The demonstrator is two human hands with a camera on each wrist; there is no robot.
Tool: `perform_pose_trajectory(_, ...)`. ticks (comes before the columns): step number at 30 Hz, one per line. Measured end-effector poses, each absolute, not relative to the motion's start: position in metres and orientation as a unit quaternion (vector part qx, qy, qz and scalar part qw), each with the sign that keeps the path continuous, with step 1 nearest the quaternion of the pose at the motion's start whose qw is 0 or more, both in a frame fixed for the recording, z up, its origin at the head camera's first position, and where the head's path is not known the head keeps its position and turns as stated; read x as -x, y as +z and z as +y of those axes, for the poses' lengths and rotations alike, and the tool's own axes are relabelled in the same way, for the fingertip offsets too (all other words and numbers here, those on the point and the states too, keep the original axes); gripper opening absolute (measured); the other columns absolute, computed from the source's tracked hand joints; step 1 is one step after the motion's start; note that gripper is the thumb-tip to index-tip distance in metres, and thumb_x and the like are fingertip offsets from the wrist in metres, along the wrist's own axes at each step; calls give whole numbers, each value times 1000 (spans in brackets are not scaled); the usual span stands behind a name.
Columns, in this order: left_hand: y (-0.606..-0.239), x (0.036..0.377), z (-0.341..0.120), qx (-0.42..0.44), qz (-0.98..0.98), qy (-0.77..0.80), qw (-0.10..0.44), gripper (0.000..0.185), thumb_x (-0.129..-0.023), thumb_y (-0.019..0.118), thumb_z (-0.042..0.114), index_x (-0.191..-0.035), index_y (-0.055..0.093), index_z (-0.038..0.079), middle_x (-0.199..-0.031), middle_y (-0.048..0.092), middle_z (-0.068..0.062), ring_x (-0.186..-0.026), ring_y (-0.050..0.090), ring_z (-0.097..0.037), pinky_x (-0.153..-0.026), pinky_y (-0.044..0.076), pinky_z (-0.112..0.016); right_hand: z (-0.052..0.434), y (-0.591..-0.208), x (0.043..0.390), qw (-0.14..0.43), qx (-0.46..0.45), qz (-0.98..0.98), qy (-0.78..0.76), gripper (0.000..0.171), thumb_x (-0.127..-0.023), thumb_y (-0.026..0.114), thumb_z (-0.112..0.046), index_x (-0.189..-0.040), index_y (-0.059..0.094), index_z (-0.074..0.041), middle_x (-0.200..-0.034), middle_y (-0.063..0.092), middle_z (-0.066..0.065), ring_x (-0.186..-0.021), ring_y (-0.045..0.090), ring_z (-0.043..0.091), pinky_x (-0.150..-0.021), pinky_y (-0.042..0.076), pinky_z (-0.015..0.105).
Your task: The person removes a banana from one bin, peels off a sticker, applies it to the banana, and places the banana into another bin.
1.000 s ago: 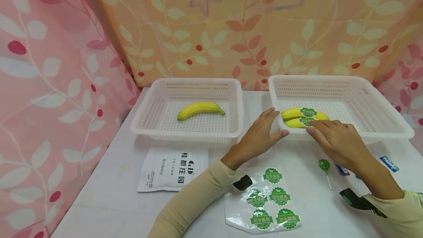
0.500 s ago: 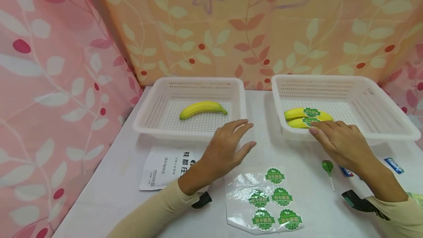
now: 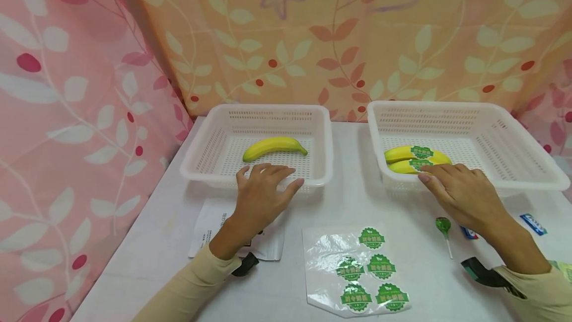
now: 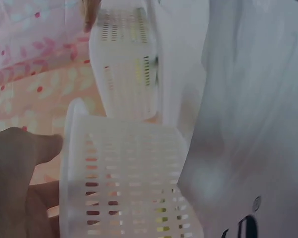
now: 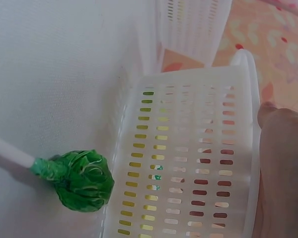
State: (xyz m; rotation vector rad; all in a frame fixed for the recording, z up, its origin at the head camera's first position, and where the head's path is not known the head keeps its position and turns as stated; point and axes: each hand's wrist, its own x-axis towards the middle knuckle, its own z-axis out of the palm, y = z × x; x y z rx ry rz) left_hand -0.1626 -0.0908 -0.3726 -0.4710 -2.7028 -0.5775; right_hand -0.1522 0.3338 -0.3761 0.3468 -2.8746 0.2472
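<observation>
A single yellow banana lies in the left white plastic basket. My left hand is over that basket's front rim, fingers bent loosely and thumb apart, with nothing held; the banana is just beyond the fingertips. Two bananas side by side, a rear one and a front one, each with a green sticker, lie in the right white basket. My right hand reaches over its front rim beside them. Its fingertips are partly hidden, so contact with the front banana is unclear.
In front of the baskets lie a white printed pouch, partly under my left forearm, and a sheet of green round stickers. A green-wrapped lollipop and two small blue packets, one far right, lie near my right forearm.
My left hand has moved left from the right basket's corner, across the gap, to the left basket's front rim. The right hand and the bananas have stayed put.
</observation>
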Motion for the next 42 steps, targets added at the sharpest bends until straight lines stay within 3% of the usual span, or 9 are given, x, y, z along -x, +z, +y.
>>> perform_pose_trajectory(7,-364,161,-97,160,-965,-191,86,54,-100,59,66,-136,74,28,-135,73,1,-131,61,-28,-116,22,-70,333,-372,155,95,-114,-985,92,54,-112,43,-46,-140,66,-7,-139,64,30,-129,53,56,-92,41,72)
perform_pose_trajectory(15,-360,165,-106,158,-971,-175,43,61,-100,57,69,-140,71,26,-138,72,0,-131,59,-31,-117,22,-66,307,-346,161,70,-111,-972,194,59,-112,45,-48,-147,58,-3,-149,54,29,-136,47,56,-106,34,80)
perform_pose_trajectory(21,-360,165,-107,159,-974,-160,32,62,-101,53,71,-141,69,26,-137,72,-2,-130,59,-33,-115,25,-65,252,-314,177,63,-154,-950,264,54,-110,50,-50,-144,63,-10,-149,58,18,-138,50,44,-109,39,73)
perform_pose_trajectory(25,-361,165,-106,160,-975,-154,29,63,-102,50,71,-142,69,27,-136,71,-2,-129,58,-34,-114,26,-65,213,-303,198,54,-200,-931,300,50,-109,56,-48,-140,66,-10,-144,63,14,-131,58,37,-104,49,63)
perform_pose_trajectory(35,-363,167,-105,166,-976,-136,37,64,-102,47,72,-141,69,26,-137,71,-2,-127,58,-35,-112,28,-67,128,-301,259,-44,-256,-907,332,44,-106,61,-40,-135,69,-8,-128,71,12,-118,67,32,-98,56,51)
perform_pose_trajectory(42,-365,167,-104,168,-976,-131,36,66,-102,47,72,-144,67,24,-138,70,-4,-126,57,-37,-110,29,-67,87,-307,287,-127,-223,-912,319,54,-105,62,-41,-145,59,-5,-138,66,19,-124,65,36,-103,55,53)
